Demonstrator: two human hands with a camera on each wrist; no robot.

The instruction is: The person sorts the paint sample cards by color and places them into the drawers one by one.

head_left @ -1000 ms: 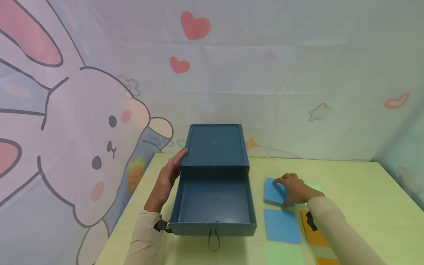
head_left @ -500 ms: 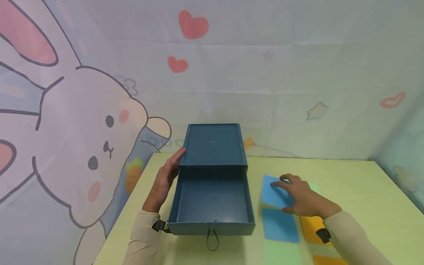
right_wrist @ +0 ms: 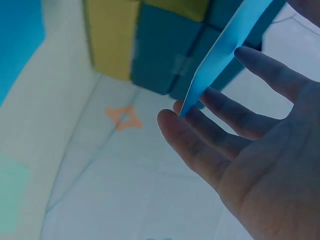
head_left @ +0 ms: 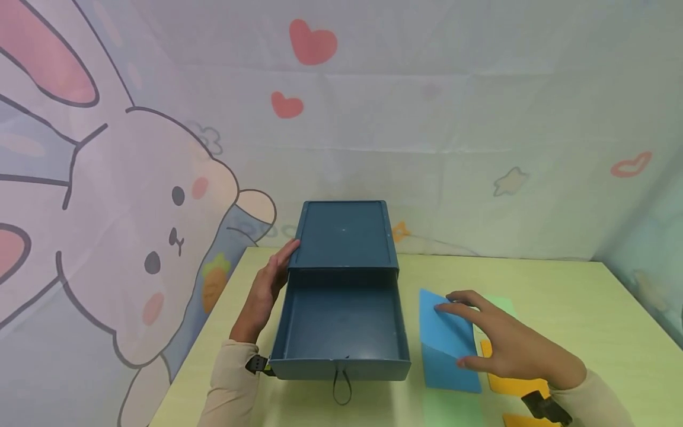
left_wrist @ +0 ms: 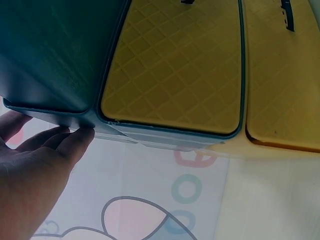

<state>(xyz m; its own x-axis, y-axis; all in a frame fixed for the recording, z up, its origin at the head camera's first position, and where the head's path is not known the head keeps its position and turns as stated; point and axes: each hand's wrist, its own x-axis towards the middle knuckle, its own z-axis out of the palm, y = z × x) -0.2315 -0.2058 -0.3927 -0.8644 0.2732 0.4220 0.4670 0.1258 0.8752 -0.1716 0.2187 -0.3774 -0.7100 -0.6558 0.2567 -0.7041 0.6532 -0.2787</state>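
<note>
Head view, right grip (head_left: 507, 341) pinching blue card (head_left: 441, 329), left grip (head_left: 264, 292) straight-fingered against blue drawer unit (head_left: 344, 237)

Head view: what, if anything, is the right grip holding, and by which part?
The right grip holds a blue card from its right side, thumb by the near right corner, fingertips toward the far edge.
</note>
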